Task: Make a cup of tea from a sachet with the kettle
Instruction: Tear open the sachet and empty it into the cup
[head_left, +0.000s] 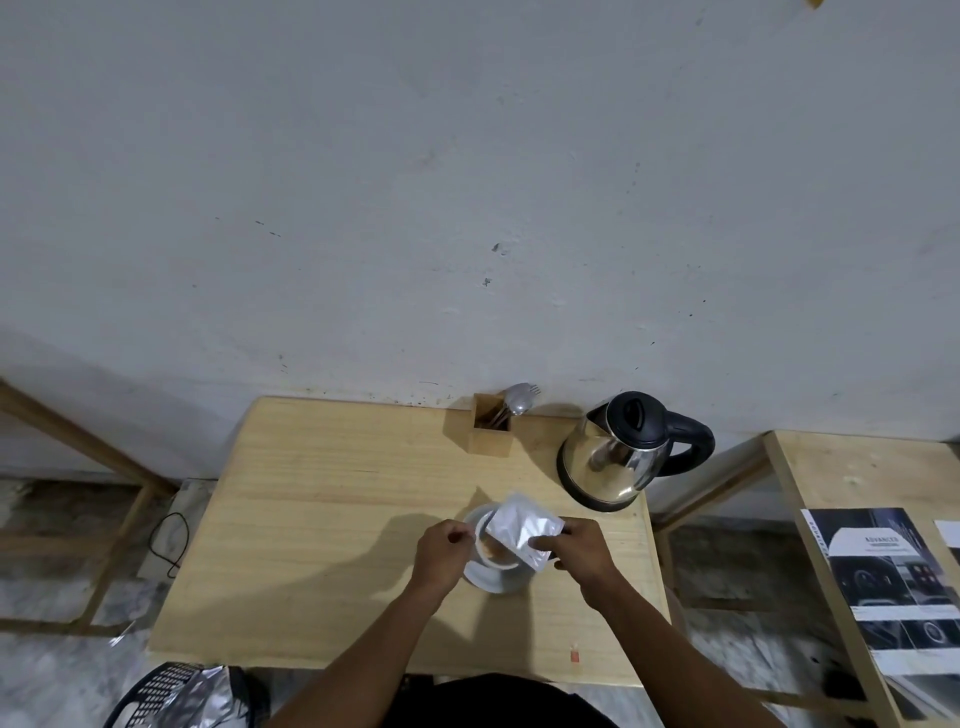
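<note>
Two hands work over the pale wooden tabletop (322, 519), near its front-right. Far left, bottom edge: black perforated basket (156, 691) w/ crinkled silver foil, cut off by frame. Left hand (441, 558) is curled, fingertips pinched by the rim of the white cup (491, 553); what it pinches is too small to tell. Cup sits on a white saucer (493, 579), both partly hidden by hands; brownish contents show inside. Right hand (574, 548) grips a silver foil sachet (522, 530) tilted directly over the cup. Behind: small wooden cutlery box (491, 434) w/ metal spoons. Right: stainless-steel kettle w/ black lid & handle (623, 449). Far right: printed dark brochure (893, 577), text unreadable.
</note>
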